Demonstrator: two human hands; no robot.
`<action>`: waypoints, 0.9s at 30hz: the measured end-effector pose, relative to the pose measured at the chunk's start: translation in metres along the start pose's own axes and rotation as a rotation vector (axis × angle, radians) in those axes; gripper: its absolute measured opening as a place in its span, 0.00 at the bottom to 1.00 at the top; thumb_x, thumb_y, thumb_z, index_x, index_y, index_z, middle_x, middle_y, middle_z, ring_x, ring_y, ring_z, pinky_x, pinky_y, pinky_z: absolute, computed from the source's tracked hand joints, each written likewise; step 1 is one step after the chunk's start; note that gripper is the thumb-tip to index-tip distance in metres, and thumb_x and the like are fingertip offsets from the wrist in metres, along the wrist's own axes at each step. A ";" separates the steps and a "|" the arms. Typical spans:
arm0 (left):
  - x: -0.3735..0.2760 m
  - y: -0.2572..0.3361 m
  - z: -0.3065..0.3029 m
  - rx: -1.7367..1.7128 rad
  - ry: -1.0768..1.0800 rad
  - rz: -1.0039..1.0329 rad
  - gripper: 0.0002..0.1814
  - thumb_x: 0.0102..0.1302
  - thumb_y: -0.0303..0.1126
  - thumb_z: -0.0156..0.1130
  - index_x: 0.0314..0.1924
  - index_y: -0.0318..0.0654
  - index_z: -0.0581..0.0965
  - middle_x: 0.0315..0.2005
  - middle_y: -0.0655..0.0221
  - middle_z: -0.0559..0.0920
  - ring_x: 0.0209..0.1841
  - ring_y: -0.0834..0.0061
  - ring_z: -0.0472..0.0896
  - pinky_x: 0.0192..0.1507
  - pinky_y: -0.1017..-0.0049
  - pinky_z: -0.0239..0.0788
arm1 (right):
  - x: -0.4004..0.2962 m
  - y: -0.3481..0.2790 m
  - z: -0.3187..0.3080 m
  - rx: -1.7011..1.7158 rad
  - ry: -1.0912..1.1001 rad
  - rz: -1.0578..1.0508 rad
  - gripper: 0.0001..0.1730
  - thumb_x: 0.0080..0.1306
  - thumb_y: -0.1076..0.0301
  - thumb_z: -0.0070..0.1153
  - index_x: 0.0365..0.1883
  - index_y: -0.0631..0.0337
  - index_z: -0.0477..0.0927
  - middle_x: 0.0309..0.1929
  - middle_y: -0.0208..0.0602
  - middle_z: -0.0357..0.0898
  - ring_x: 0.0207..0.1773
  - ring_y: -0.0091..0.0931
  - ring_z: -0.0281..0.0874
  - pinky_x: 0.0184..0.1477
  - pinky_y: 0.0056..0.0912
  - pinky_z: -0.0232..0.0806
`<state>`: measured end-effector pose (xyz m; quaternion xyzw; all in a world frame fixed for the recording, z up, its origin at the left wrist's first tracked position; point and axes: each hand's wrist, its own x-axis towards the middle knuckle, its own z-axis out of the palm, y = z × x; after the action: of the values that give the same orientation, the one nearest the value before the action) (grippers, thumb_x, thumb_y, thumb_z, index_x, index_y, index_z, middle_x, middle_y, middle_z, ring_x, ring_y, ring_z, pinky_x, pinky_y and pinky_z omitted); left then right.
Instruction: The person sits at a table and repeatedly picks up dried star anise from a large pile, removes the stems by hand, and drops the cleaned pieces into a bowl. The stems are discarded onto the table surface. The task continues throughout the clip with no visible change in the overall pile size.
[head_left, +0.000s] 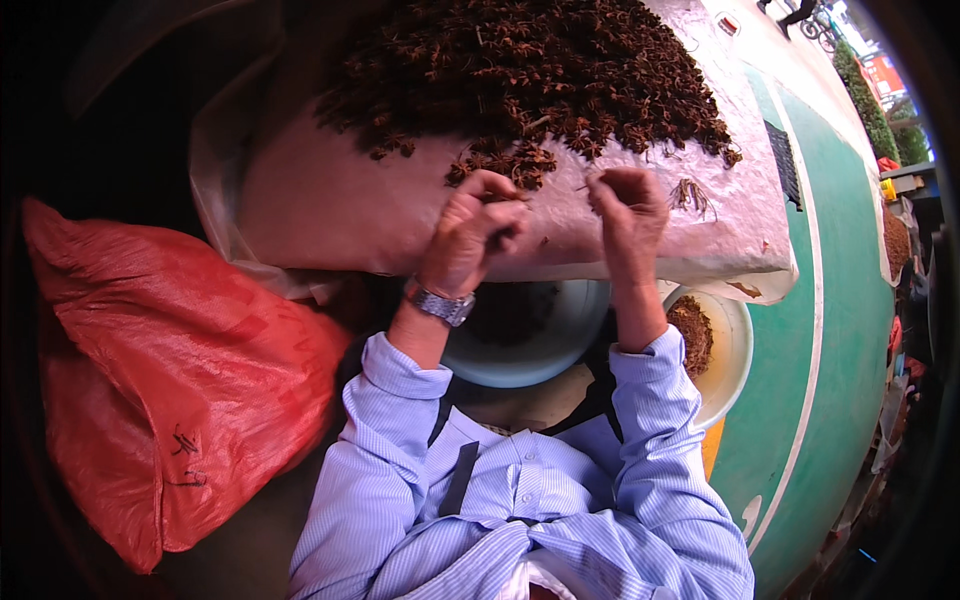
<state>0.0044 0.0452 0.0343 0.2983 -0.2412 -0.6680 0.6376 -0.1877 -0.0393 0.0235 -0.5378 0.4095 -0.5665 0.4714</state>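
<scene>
A large heap of dried star anise (525, 67) lies on a table covered with a pinkish plastic sheet (337, 217). My left hand (472, 229), with a metal wristwatch (442, 304) below it, pinches a small brown piece (517, 196), probably star anise, partly hidden by the fingers. Just beyond it sits a small cluster of star anise (514, 161) at the heap's near edge. My right hand (634, 206) is a short way to the right, a thin dark stem (583, 187) between thumb and forefinger. A little bunch of thin stems (691, 196) rests beside that hand.
Under the table edge stands a light-blue basin (525, 373), its inside dark. To its right, a pale basin (739, 360) holds brown stem-like bits (691, 334). A full red woven sack (202, 322) bearing writing leans at left. Green floor (847, 262) with white lines runs along the right.
</scene>
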 end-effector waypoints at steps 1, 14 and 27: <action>0.002 0.005 -0.002 -0.040 0.026 0.043 0.13 0.71 0.23 0.62 0.53 0.44 0.76 0.32 0.70 0.82 0.31 0.86 0.77 0.30 0.86 0.66 | 0.013 0.003 -0.015 -0.063 0.058 -0.080 0.08 0.66 0.79 0.69 0.41 0.62 0.83 0.36 0.31 0.86 0.37 0.19 0.82 0.41 0.22 0.76; 0.007 -0.025 -0.005 0.058 -0.057 -0.323 0.06 0.76 0.28 0.53 0.46 0.35 0.76 0.36 0.59 0.87 0.26 0.77 0.86 0.17 0.85 0.67 | 0.036 0.006 -0.033 -1.162 -0.234 -0.182 0.11 0.68 0.62 0.66 0.44 0.57 0.87 0.47 0.46 0.80 0.48 0.45 0.82 0.50 0.49 0.75; 0.014 -0.050 0.020 0.688 0.091 0.249 0.24 0.71 0.29 0.68 0.65 0.35 0.76 0.40 0.71 0.85 0.40 0.79 0.84 0.40 0.78 0.77 | 0.000 -0.003 -0.012 -0.184 -0.336 -0.087 0.05 0.72 0.73 0.63 0.41 0.67 0.82 0.35 0.33 0.85 0.36 0.20 0.81 0.37 0.25 0.74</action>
<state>-0.0455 0.0339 0.0124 0.4928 -0.4577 -0.4512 0.5866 -0.2000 -0.0389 0.0251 -0.6827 0.3517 -0.4488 0.4570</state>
